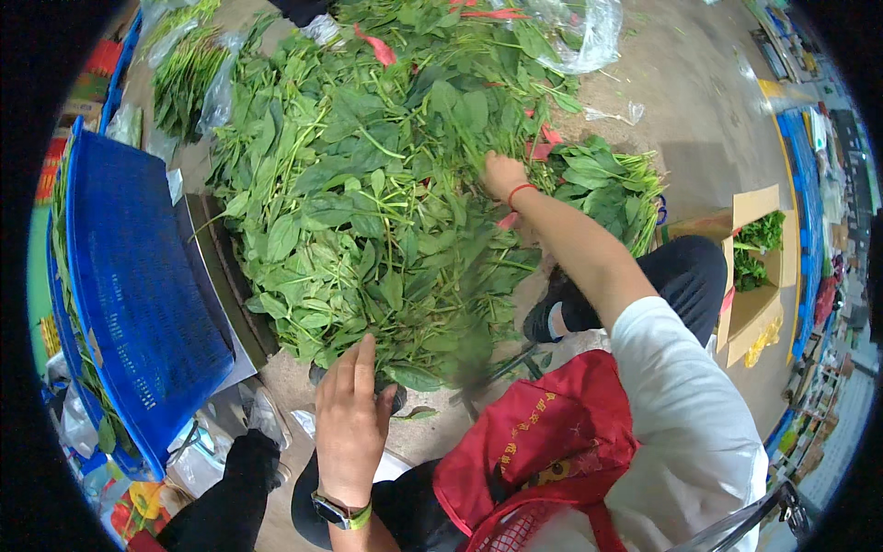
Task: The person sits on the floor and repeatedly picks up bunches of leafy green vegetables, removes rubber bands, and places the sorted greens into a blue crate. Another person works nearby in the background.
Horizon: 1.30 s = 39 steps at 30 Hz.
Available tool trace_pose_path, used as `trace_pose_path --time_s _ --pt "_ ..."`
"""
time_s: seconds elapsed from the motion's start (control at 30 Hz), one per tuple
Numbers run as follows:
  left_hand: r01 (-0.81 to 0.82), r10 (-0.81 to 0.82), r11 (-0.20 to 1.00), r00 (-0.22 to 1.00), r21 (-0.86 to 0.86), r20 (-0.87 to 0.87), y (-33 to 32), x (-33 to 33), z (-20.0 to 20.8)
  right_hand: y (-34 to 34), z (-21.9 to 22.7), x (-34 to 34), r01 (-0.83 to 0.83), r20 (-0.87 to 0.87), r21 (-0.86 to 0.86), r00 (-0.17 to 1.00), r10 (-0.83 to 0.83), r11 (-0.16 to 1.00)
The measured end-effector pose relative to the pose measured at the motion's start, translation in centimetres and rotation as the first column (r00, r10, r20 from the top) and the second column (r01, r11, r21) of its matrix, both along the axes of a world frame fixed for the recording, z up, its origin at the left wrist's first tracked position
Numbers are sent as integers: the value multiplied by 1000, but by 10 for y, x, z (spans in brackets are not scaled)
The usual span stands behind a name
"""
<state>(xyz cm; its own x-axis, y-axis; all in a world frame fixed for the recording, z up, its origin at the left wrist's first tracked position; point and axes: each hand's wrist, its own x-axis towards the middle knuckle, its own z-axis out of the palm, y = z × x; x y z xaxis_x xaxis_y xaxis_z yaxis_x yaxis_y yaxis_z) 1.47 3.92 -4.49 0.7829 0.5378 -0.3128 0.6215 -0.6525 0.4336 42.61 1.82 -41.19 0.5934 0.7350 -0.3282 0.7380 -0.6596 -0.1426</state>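
A broad heap of loose leafy greens (349, 230), long-stemmed with dark oval leaves, lies in front of me. My right hand (504, 175), a red band round its wrist, reaches to the heap's right side. Its fingers are curled round some of the greens, though leaves partly hide the grip. Below it, a blurred dark green streak (474, 340) crosses the heap's near right part. My left hand (349, 414), above a watch, hovers at the near edge with fingers stretched out and nothing in them. Pieces of red tape or ribbon (543, 144) lie among the leaves.
A blue plastic crate (138, 276) stands tilted at the left. Neatly gathered bunches of greens lie at the right (612, 189) and far left (189, 78). A cardboard box (768, 285) with greens stands farther right. Clear plastic (589, 41) lies at the back. Another person's dark sleeve (221, 497) shows lower left.
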Motion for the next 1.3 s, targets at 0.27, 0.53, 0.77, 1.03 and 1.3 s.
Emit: trace_pose_path --time_s 0.27,0.53,0.77,1.03,1.3 --pt "-13 13 1000 1000 -1 3 1 -7 7 35 34 -12 406 -259 105 893 -369 908" --pt "-36 36 999 999 12 33 -1 -18 10 37 9 -25 270 -108 24 958 -266 963" --pt "-53 48 996 996 65 74 -3 -29 13 19 98 3 152 -58 216 988 -143 965" --pt "-52 67 997 948 -56 312 -7 -30 24 -60 322 -50 336 -739 526 635 224 782" --pt "144 483 602 718 -786 502 -26 -29 34 -99 414 -192 279 -760 630 411 503 725"
